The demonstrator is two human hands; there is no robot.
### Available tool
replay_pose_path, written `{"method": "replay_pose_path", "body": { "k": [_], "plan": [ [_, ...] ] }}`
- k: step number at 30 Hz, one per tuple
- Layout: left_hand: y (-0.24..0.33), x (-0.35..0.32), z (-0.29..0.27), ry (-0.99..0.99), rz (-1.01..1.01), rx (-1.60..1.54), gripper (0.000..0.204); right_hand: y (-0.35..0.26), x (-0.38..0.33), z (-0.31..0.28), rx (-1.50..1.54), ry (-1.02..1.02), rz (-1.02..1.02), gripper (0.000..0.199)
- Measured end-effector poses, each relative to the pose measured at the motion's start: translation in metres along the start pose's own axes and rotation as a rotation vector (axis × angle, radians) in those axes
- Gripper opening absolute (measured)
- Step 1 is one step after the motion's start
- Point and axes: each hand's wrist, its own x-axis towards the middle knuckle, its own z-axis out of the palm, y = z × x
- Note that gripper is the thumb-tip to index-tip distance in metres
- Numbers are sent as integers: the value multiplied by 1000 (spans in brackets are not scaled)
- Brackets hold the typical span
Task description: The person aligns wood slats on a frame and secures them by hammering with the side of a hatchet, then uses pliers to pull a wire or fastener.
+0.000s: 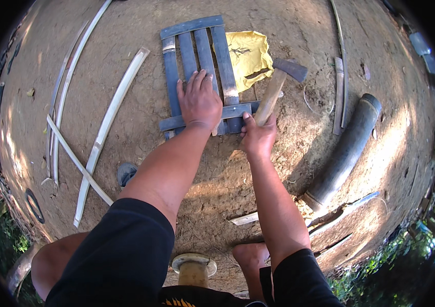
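On the ground in front of me lies a frame of dark bamboo slats (pixel 189 53), several long strips joined by a crosspiece at each end. My left hand (pixel 200 100) rests flat on the slats with its fingers stretched out, just above the near crosspiece (pixel 176 123). My right hand (pixel 259 134) grips the wooden handle of a hatchet (pixel 270 97), its dark metal head tilted up and away from me. The right thumb is against the right end of the near crosspiece. A crumpled yellow paper (pixel 250 43) beside the frame carries small dark nail-like pieces.
Long pale bamboo strips (pixel 105 128) lie on the left, some crossing. On the right are a thick dark bamboo pole (pixel 348 148), a flat strip (pixel 338 92) and split pieces (pixel 343 212). A round pale post top (pixel 194 262) stands near my bare foot (pixel 251 256).
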Motion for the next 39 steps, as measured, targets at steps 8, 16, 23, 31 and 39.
{"method": "replay_pose_path", "body": {
  "k": [8,16,23,31,39],
  "plan": [
    [-1,2,4,31,5,-8,39,3,-5,-17,40,17,40,33],
    [1,1,4,24,-8,-16,38,43,-60,-96,-323,-6,-86,34],
    [3,1,3,36,-2,-24,37,45,-111,-114,-594,-130,-316,52],
    [-4,-2,1,41,-15,-36,34,-95,-114,-86,-620,-212,-624,54],
    [3,2,1,67,-6,-83,30,-61,-100,-109,-1264,-448,-359,69]
  ]
}}
